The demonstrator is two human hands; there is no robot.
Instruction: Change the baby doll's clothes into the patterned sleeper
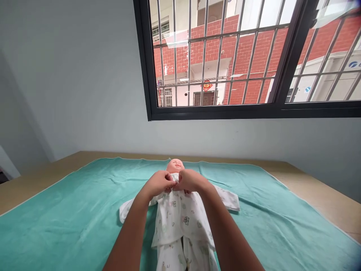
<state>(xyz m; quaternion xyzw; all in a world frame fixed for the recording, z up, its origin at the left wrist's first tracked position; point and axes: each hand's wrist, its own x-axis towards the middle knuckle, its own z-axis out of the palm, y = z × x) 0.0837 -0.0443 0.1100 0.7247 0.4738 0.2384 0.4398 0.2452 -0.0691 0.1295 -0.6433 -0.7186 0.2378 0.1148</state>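
A baby doll (175,165) lies on its back, head toward the wall. It wears a white printed baby jacket (180,218) with long sleeves spread to both sides, and matching trousers (170,258) below. My left hand (161,181) and my right hand (189,180) meet at the jacket's front, just under the doll's chin. The fingers of both are closed in a pinch on the cloth near the neckline. Whatever fastening may lie between the fingertips is hidden.
A green cloth (84,210) with slight wrinkles covers most of the wooden table (316,188). Behind it stands a pale wall (113,131) with a dark-framed, barred window (214,113) above.
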